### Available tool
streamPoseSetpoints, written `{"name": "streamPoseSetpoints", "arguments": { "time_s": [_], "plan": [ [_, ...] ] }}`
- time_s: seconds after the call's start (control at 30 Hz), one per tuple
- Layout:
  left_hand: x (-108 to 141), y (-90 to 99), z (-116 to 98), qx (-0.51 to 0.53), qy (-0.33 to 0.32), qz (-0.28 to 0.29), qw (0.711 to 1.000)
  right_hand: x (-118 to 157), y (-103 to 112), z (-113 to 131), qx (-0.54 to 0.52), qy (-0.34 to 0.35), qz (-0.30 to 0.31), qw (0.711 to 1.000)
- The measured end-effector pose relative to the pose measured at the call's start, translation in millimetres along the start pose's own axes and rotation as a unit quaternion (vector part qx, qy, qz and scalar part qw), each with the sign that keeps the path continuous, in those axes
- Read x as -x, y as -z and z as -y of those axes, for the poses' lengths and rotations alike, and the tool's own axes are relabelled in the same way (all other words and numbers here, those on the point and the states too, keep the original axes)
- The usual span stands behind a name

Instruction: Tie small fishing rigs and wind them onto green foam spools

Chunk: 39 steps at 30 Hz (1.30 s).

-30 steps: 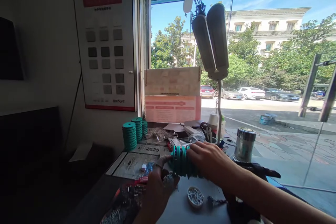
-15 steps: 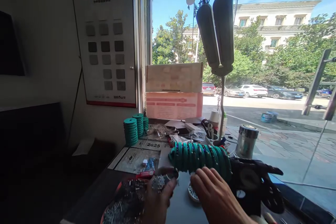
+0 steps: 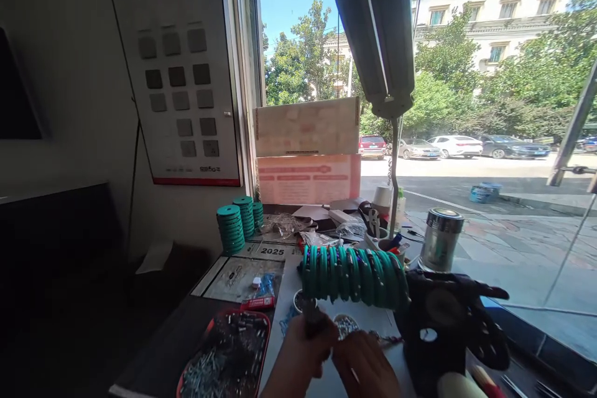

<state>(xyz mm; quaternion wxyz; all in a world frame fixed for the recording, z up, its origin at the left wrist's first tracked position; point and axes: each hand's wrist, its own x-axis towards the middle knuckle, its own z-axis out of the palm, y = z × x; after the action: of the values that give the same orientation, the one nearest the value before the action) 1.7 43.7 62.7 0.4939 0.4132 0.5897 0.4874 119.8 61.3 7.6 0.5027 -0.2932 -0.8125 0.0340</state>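
Observation:
My left hand (image 3: 303, 348) is closed on a small dark piece (image 3: 313, 317) that stands up between thumb and fingers; its kind cannot be made out. Close against it, my right hand (image 3: 366, 364) has its fingers curled together, and what they hold, if anything, is hidden. Just behind the hands sits a small round dish (image 3: 346, 318) of tiny silvery pieces. A second small dish (image 3: 296, 300) stands left of it, partly covered by the left hand's piece. Above both lies a row of green spools (image 3: 354, 273) on a dark stand (image 3: 438, 317).
A red-rimmed tray (image 3: 267, 329) of loose screws and metal bits lies left. Stacked green spools (image 3: 230, 230) stand at the back left. A lidded jar (image 3: 441, 239), a lamp pole (image 3: 395, 180) and a pen cup (image 3: 373, 239) stand behind, before the window.
My right hand has drawn back from over the dish of silvery pieces and come beside my left hand. My left hand has moved right, away from the tray. The view has tilted down slightly.

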Motion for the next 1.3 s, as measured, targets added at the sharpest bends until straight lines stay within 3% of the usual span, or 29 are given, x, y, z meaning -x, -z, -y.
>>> {"name": "streamPoseSetpoints", "arguments": {
  "time_s": [0.07,0.17,0.37,0.53,0.83,1.03,1.17,1.3],
  "plan": [
    [1,0.3,1,0.017,0.009,-0.001,1.0,-6,0,-1,-0.103,-0.121,0.013,0.987],
    [2,1.0,0,0.02,0.004,-0.013,1.0,-22,1,-4,-0.236,-0.264,0.06,0.933],
    [2,5.4,2,0.03,0.0,-0.01,1.0,-48,4,-6,-0.358,-0.329,0.126,0.865],
    [2,13.9,18,0.164,0.035,0.003,0.986,-51,5,2,-0.381,-0.367,0.16,0.833],
    [11,31.7,39,0.159,0.05,-0.031,0.985,-40,-11,16,-0.341,-0.309,0.05,0.887],
    [7,26.5,37,0.188,0.046,-0.083,0.978,-36,-18,13,-0.35,-0.325,0.015,0.879],
    [4,25.6,34,0.22,0.006,-0.073,0.973,-35,-15,15,-0.346,-0.33,0.001,0.878],
    [4,25.5,33,0.255,0.05,-0.095,0.961,-35,-13,17,-0.344,-0.336,-0.01,0.877]
  ]
}}
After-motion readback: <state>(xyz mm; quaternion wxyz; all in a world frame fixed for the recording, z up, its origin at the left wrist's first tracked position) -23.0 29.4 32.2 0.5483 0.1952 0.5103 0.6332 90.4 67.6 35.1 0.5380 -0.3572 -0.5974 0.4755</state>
